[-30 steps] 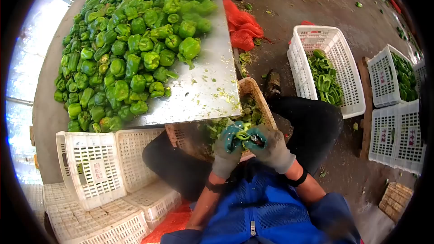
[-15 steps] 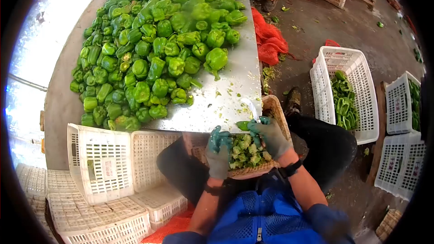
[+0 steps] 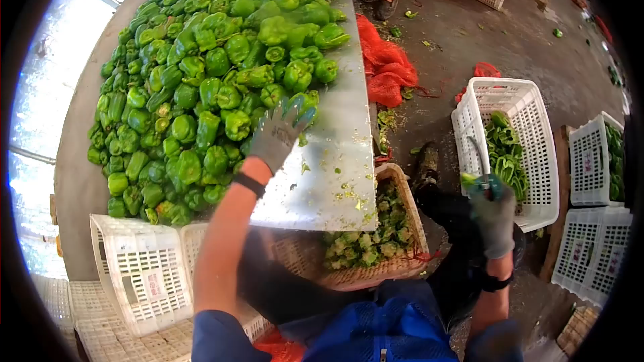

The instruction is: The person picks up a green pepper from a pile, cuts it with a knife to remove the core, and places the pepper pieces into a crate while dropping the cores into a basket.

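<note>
My left hand [image 3: 276, 135], in a grey and green glove, is stretched over the near right edge of the pepper pile. Its fingers are apart, with the fingertips right at a green bell pepper [image 3: 306, 102]. Out to the right, my gloved right hand [image 3: 494, 218] is closed round a knife [image 3: 479, 154] whose thin curved blade points up. A piece of green pepper [image 3: 467, 179] shows beside that hand, at the near side of a white crate [image 3: 545, 167] holding cut green peppers [image 3: 504, 151].
Green bell peppers [image 3: 188, 94] are heaped on the metal table [image 3: 322, 188]. A basket [image 3: 410, 211] of pepper cores stands below its edge. Red netting [image 3: 384, 67] lies beside the table; white crates [image 3: 144, 278] stand at left. Another person's foot [image 3: 387, 8] shows at the far end.
My left hand has moved from above the core basket forward to the pepper pile. My right hand has swung right with the knife to the white crate. The view has shifted slightly.
</note>
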`<action>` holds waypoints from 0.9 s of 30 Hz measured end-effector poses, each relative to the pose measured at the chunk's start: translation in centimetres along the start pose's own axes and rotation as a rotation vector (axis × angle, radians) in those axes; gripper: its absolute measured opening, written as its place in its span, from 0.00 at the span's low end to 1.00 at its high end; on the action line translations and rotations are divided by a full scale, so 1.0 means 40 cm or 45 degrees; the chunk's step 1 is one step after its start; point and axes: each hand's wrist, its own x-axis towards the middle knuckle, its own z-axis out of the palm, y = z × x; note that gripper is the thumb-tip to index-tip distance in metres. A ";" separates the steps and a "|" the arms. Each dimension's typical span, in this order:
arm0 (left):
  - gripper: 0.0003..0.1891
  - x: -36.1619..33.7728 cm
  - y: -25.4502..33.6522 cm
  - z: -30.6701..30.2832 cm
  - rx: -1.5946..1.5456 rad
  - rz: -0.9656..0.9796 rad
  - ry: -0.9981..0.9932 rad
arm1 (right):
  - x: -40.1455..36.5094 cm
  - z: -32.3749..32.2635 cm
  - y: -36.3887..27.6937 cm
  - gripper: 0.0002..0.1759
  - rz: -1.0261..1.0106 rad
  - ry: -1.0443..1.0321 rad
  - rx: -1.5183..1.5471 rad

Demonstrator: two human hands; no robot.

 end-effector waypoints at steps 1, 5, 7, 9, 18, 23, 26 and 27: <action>0.32 0.034 -0.029 0.024 0.051 0.121 0.045 | 0.021 -0.047 0.020 0.08 -0.061 0.063 -0.067; 0.35 0.163 -0.095 0.134 0.409 0.344 0.006 | 0.073 -0.166 0.147 0.11 -0.221 0.240 -0.479; 0.36 0.178 -0.093 0.106 0.497 0.435 0.076 | 0.066 -0.159 0.146 0.14 -0.284 0.402 -0.325; 0.42 0.179 -0.084 0.004 -0.023 0.262 -0.229 | 0.034 -0.136 0.108 0.16 0.061 0.331 -0.239; 0.54 -0.141 0.069 0.084 -0.988 -0.460 0.031 | -0.040 0.031 0.100 0.14 0.008 -0.050 0.059; 0.24 -0.309 0.218 -0.032 -2.856 -1.096 0.204 | -0.124 0.130 0.013 0.17 0.081 -0.370 0.411; 0.26 -0.364 0.291 -0.089 -3.164 -0.908 0.264 | -0.176 0.193 -0.010 0.18 0.153 -0.602 0.492; 0.29 -0.371 0.309 -0.092 -3.346 -0.761 0.274 | -0.186 0.223 0.010 0.18 0.128 -0.646 0.489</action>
